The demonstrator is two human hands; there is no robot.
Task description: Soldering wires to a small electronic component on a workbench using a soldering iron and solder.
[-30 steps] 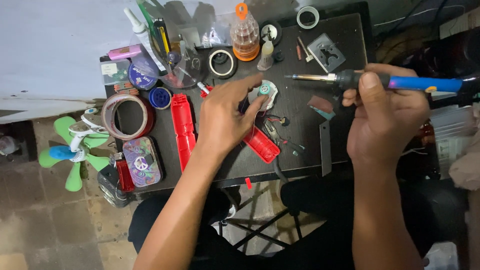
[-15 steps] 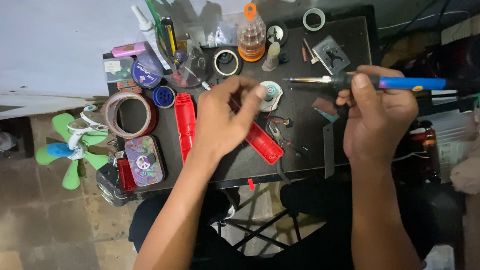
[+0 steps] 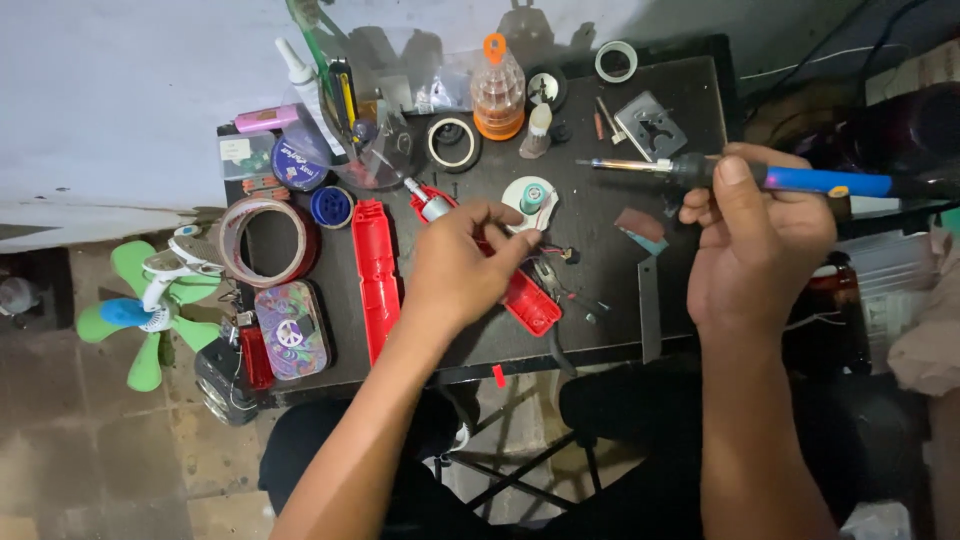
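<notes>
My left hand [image 3: 462, 268] hovers over the middle of the black table [image 3: 600, 300]. Its thumb and forefinger pinch a thin wire just below a white round spool [image 3: 531, 198]. Under this hand lies a red plastic shell half [image 3: 531, 303] with small wired parts [image 3: 566, 256] beside it. A small grey motor [image 3: 431, 206] sits at its far end. My right hand [image 3: 755, 245] is at the right and grips a blue-handled soldering iron [image 3: 820, 182]. The iron lies level, and its metal tip [image 3: 603, 164] points left, above and apart from the spool.
A long red shell half [image 3: 375, 272] lies left of my hand. Beyond it are a wide tape roll [image 3: 262, 240], a patterned tin [image 3: 290, 330] and a green fan [image 3: 140, 305]. An orange bottle [image 3: 497, 98], a tape ring [image 3: 452, 142] and a metal plate [image 3: 650, 125] stand at the back. A metal strip [image 3: 649, 320] lies near the front edge.
My left hand has drawn back from the white spool toward me, its fingers closing into a pinch. My right hand still holds the soldering iron level.
</notes>
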